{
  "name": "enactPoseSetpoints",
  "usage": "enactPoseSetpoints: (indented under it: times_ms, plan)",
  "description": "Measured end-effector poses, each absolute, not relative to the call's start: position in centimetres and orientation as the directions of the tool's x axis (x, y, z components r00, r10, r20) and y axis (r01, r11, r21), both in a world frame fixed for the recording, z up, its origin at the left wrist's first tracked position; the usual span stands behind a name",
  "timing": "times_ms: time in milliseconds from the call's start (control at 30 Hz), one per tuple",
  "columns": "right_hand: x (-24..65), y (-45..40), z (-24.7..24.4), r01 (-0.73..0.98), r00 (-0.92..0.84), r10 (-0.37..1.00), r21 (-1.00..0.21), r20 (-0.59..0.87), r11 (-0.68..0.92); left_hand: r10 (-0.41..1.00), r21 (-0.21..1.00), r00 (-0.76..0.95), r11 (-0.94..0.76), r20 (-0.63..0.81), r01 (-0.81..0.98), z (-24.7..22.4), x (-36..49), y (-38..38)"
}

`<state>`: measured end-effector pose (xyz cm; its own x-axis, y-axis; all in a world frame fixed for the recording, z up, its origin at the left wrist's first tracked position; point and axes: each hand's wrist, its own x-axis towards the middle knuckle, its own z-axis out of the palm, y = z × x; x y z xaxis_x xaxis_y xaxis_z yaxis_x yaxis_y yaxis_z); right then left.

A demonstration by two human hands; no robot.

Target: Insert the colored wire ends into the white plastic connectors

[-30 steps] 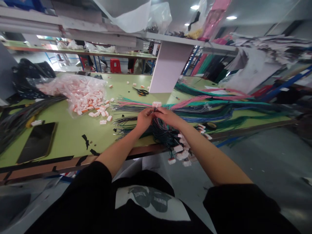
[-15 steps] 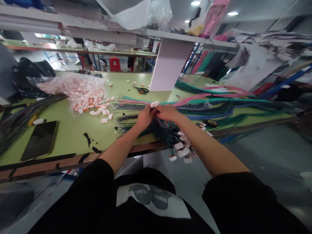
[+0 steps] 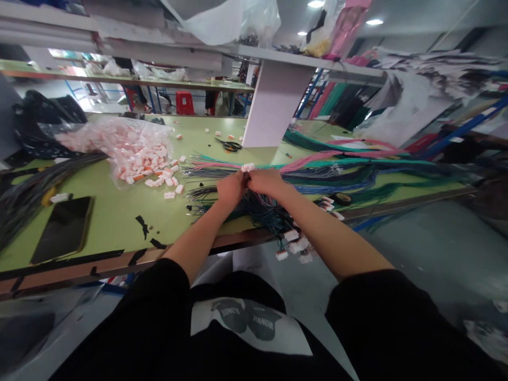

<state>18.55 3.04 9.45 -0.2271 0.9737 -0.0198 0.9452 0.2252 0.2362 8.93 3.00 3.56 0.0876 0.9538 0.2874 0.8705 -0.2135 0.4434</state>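
A small white plastic connector housing (image 3: pixel 248 167) sits at the fingertips of both hands, above the bench. My left hand (image 3: pixel 230 188) is closed on it from the left. My right hand (image 3: pixel 265 182) comes in from the right, its fingers bent and pressed together close to the connector; whether they pinch a wire there is hidden. Below the hands a dark bundle of wires (image 3: pixel 264 211) droops over the bench edge, with white connectors (image 3: pixel 296 242) hanging from its ends. Loose wires with bare metal tips (image 3: pixel 202 172) lie to the left of the hands.
A clear bag of white and orange connectors (image 3: pixel 119 143) spills onto the green bench (image 3: pixel 115 211). Black scissors (image 3: pixel 229 145) lie near the shelf's upright panel (image 3: pixel 268 106). A phone (image 3: pixel 63 227) rests at left, a roll of black tape (image 3: pixel 342 198) at right, beside long coloured wires (image 3: pixel 357 174).
Both hands have drawn slightly left with the connector, and my left hand has turned so that its back shows more. The view has shifted a little; the bench items lie as before.
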Motion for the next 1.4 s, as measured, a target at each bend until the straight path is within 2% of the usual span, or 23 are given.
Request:
enactPoseSetpoints:
  times_ms: [167, 267, 333, 433, 500, 533, 600, 700, 767, 867, 933, 1000, 1133, 1200, 1300, 1400]
  plan:
    - [19.0, 4.2, 9.0, 0.956, -0.221, 0.97, 0.175, -0.096, 0.235, 0.957, 0.517, 0.023, -0.176, 0.289, 0.837, 3.0, 9.0, 3.6]
    - [18.7, 3.7, 8.6, 0.95, -0.236, 0.972, 0.21, 0.002, 0.231, 0.966, 0.608, -0.043, -0.127, 0.256, 0.784, 2.5, 9.0, 4.3]
    - [18.3, 2.9, 8.4, 0.918, -0.302, 0.951, 0.289, 0.065, 0.272, 0.971, 0.663, -0.055, -0.118, 0.234, 0.739, 2.2, 8.9, 4.9]
    - [17.9, 1.3, 8.3, 0.791, -0.506, 0.862, 0.398, 0.001, 0.464, 0.977, 0.705, -0.071, -0.094, 0.202, 0.703, 1.8, 8.5, 5.7]
    - [18.0, 0.4, 8.4, 0.694, -0.652, 0.757, 0.367, -0.046, 0.62, 0.977, 0.707, -0.1, -0.065, 0.189, 0.704, 1.8, 8.2, 6.1]
    - [18.3, 0.1, 8.6, 0.685, -0.682, 0.731, 0.332, -0.019, 0.648, 0.975, 0.703, -0.101, -0.069, 0.198, 0.708, 1.9, 8.1, 6.1]
    - [19.2, 0.1, 9.1, 0.788, -0.604, 0.784, 0.248, 0.143, 0.563, 0.969, 0.686, -0.054, -0.13, 0.24, 0.716, 2.2, 8.1, 5.9]
    - [21.1, 1.1, 10.1, 0.951, -0.287, 0.864, 0.017, 0.413, 0.308, 0.954, 0.655, 0.058, -0.247, 0.295, 0.714, 2.9, 8.7, 5.0]
    - [22.1, 1.9, 10.5, 0.936, -0.223, 0.855, -0.142, 0.468, 0.322, 0.934, 0.621, 0.128, -0.32, 0.334, 0.716, 3.2, 9.3, 4.4]
    - [22.5, 2.4, 10.4, 0.844, -0.298, 0.846, -0.292, 0.441, 0.45, 0.907, 0.583, 0.192, -0.391, 0.374, 0.712, 3.3, 9.8, 3.8]
    - [22.3, 2.3, 10.1, 0.816, -0.32, 0.844, -0.328, 0.43, 0.476, 0.906, 0.597, 0.198, -0.399, 0.375, 0.696, 3.3, 9.8, 3.7]
    - [22.0, 2.0, 9.8, 0.821, -0.294, 0.841, -0.331, 0.454, 0.465, 0.908, 0.66, 0.228, -0.414, 0.353, 0.627, 3.4, 9.5, 3.8]
    - [22.5, 1.7, 9.6, 0.842, -0.224, 0.824, -0.323, 0.52, 0.432, 0.865, 0.891, 0.433, -0.383, 0.253, 0.245, 3.9, 8.5, 3.9]
    - [23.0, 1.7, 9.7, 0.854, -0.197, 0.825, -0.32, 0.53, 0.41, 0.863, 0.933, 0.451, -0.324, 0.225, 0.155, 4.1, 8.3, 3.8]
    - [23.6, 1.4, 9.7, 0.878, -0.145, 0.831, -0.318, 0.537, 0.359, 0.907, 0.863, 0.329, -0.373, 0.261, 0.342, 3.9, 8.8, 3.1]
    - [24.5, 0.2, 9.5, 0.898, -0.08, 0.829, -0.321, 0.554, 0.301, 0.871, 0.644, 0.287, -0.488, 0.398, 0.589, 3.5, 9.6, 2.1]
